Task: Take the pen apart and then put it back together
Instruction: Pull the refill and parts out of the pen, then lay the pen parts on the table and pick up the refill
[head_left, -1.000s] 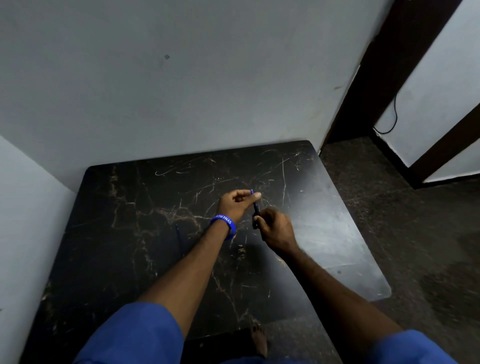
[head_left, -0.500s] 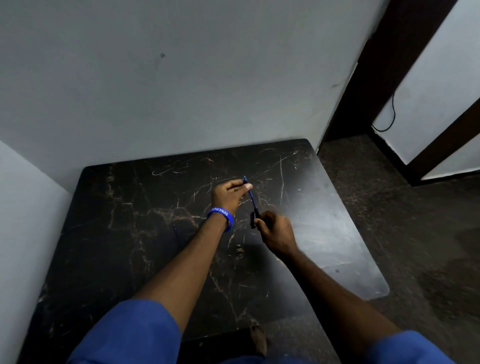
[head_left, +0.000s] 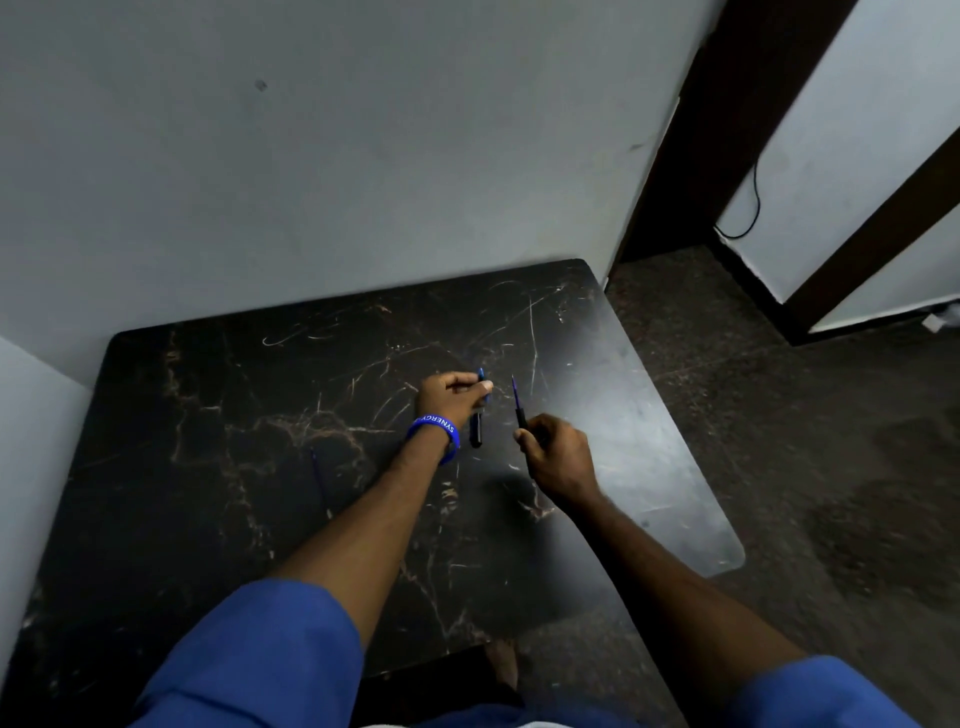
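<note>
Two pen parts are held over the black table (head_left: 218, 467), apart from each other. The left hand (head_left: 447, 397) pinches the barrel (head_left: 477, 423), which hangs toward six o'clock. The right hand (head_left: 558, 457) grips the refill (head_left: 517, 402), pointing toward twelve o'clock.

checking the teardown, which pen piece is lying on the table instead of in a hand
The thin blue rod left of the left forearm lies on the table. The left hand holds the dark barrel; the right hand holds the refill.
</note>
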